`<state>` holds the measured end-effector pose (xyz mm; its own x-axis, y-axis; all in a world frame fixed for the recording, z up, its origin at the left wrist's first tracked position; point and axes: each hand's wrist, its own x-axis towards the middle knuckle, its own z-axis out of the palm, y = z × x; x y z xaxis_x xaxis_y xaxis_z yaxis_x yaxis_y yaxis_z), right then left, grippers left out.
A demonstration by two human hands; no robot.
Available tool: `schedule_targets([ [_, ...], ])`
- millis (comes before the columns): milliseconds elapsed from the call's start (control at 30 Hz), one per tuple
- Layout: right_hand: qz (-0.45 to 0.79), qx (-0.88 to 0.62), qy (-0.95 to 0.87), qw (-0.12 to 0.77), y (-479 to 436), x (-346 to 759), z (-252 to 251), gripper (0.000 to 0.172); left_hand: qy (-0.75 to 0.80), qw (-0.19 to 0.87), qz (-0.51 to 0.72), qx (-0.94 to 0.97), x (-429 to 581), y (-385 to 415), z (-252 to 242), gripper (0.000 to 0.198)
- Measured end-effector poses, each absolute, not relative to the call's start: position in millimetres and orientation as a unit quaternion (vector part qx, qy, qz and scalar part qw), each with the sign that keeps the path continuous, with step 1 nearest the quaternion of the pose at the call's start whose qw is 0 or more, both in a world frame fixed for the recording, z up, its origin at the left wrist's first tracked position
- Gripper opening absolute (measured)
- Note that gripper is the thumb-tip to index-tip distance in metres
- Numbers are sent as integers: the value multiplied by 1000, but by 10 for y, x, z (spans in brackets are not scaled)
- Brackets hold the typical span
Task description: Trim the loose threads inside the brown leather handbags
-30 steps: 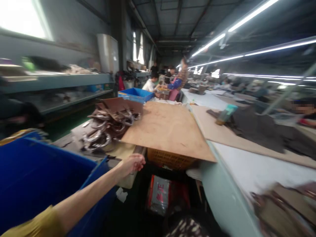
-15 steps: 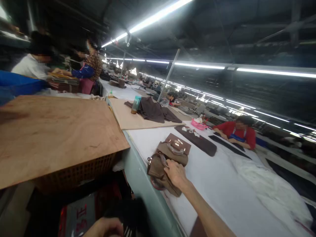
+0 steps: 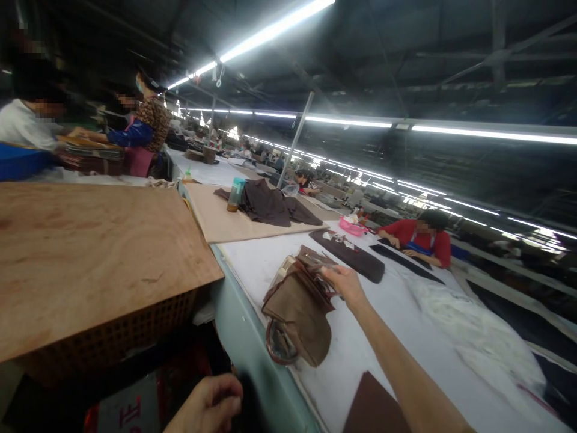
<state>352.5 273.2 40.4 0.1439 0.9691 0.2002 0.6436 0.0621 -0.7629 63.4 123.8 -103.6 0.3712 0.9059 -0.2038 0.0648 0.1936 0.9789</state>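
Observation:
A brown handbag (image 3: 297, 310) lies tipped on the white tabletop near its front edge, with a reddish-brown looped handle (image 3: 273, 346) sticking out towards me. My right hand (image 3: 345, 285) is closed on the upper part of the bag at its right side, pulling up a strap or edge; fingers partly hide what exactly is pinched. A flat brown piece (image 3: 376, 406) rests on the table below my right forearm. My left hand (image 3: 210, 406) hovers low, apart from the bag and in front of the table edge, fingers curled together with nothing visible in them.
A plywood board (image 3: 99, 252) covers a plastic crate (image 3: 108, 331) at left. Dark fabric (image 3: 265, 203) and a bottle (image 3: 235, 195) stand farther back. A dark brown panel (image 3: 354, 258) with small pieces lies beyond the bag. A person in red (image 3: 417, 240) works across the table.
My right hand has moved up and right, lifting the bag's top so the bag tilts and opens towards the left. My left hand has risen slightly and moved right.

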Motion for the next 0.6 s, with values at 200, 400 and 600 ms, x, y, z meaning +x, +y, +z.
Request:
schedule_targets([
  [200, 294, -602, -579, 466, 2324, 3613, 751, 39, 471, 527, 472, 527, 1154, 1655, -647, 84],
  [400, 331, -552, -551, 532, 1698, 3679, 937, 37, 355, 632, 537, 431, 1427, 1691, -248, 75],
  [600, 386, -455, -511, 619, 1144, 3907, 1033, 46, 418, 552, 590, 414, 836, 1211, 37, 66],
])
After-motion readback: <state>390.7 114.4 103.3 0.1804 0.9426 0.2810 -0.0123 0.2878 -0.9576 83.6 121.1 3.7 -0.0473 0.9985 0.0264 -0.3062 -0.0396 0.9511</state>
